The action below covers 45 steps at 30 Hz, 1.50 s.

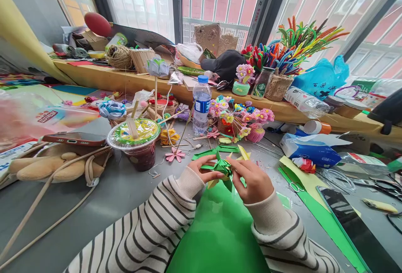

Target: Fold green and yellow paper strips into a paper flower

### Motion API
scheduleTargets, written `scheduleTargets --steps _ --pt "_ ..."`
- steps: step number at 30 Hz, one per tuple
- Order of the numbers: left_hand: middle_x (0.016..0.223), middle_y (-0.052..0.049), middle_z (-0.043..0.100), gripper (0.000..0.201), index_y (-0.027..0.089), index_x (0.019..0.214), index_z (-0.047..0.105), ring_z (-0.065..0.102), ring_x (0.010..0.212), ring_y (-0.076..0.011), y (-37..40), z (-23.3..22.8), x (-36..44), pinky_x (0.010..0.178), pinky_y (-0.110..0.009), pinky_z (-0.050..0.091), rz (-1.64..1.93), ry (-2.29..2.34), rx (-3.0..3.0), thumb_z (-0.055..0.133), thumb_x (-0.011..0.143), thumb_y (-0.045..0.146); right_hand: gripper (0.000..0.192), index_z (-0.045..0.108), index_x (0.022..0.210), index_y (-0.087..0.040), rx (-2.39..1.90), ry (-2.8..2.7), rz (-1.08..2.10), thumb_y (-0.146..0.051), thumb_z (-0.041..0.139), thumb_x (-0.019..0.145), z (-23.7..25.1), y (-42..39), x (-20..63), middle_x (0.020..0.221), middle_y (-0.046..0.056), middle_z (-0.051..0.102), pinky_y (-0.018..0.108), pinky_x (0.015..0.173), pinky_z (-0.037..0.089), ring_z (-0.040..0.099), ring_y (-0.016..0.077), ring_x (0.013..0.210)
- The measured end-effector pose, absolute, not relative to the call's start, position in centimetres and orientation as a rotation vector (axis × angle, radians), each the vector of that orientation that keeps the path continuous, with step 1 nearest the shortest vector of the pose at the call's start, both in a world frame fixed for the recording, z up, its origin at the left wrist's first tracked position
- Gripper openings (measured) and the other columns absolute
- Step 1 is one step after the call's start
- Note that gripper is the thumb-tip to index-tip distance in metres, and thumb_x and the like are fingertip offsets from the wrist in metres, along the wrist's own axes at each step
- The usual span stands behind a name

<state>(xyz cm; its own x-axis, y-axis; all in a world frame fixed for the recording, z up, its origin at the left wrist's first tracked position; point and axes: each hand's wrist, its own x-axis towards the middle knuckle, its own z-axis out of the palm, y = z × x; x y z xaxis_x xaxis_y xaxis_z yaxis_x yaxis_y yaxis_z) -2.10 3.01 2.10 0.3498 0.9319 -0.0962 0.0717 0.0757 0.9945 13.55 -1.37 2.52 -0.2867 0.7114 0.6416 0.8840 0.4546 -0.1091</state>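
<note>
Both my hands meet over a folded paper flower (222, 166) with green and yellow pointed petals, held just above a glossy green surface (221, 222) in front of me. My left hand (205, 169) pinches its left side between thumb and fingers. From the other side, the closed fingers of my right hand (253, 178) grip the flower near its middle. Behind the hands, green folded paper strips (228, 148) lie on the table. A pink paper flower (175, 155) on a stick rests to the left.
A lidded drink cup (141, 155) and a phone (75, 139) are at left. Behind stand a water bottle (201, 107) and pipe-cleaner flowers (238, 116). At right are scissors (296, 186), green paper (329, 227), a dark tablet (354, 222) and a blue tissue pack (309, 149).
</note>
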Motion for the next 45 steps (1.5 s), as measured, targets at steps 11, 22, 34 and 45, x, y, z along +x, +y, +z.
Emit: scheduleTargets --steps 11,22,34,45 --pt "0.092 -0.009 0.061 0.061 0.014 0.101 0.053 0.056 0.088 -0.0226 3.1 1.9 -2.4 0.078 -0.035 0.045 0.974 1.042 1.28 0.07 0.046 0.031 0.059 0.041 0.117 -0.012 -1.393 -2.104 -0.129 -0.008 0.04 0.058 2.6 -2.0 12.2 0.106 0.006 0.052 0.036 0.075 0.04 0.041 0.0193 0.081" --pt "0.089 -0.009 0.062 0.062 0.014 0.104 0.052 0.055 0.088 -0.0231 3.1 1.7 -2.3 0.075 -0.033 0.045 1.009 1.006 1.212 0.069 0.048 0.036 0.056 0.045 0.114 -0.019 -1.331 -1.961 -0.095 -0.009 0.039 0.059 2.6 -2.1 12.2 0.108 -0.001 0.053 0.034 0.076 0.037 0.041 0.0169 0.077" --pt "0.087 -0.008 0.06 0.07 0.017 0.107 0.051 0.057 0.077 -0.0206 3.3 0.8 -2.3 0.071 -0.036 0.044 0.971 0.805 1.087 0.072 0.042 0.033 0.053 0.05 0.108 -0.026 -1.331 -1.867 -0.301 -0.01 0.036 0.06 3.3 -1.8 13.3 0.123 -0.002 0.038 0.044 0.088 0.027 0.035 0.023 0.102" --pt "0.089 -0.007 0.06 0.062 0.019 0.102 0.055 0.056 0.079 -0.0208 3.2 0.8 -2.7 0.071 -0.036 0.044 0.956 0.738 1.066 0.073 0.043 0.028 0.053 0.049 0.11 -0.026 -1.211 -1.939 -0.494 -0.006 0.037 0.063 2.6 -1.9 12.8 0.129 -0.001 0.031 0.045 0.091 0.028 0.029 0.0251 0.112"
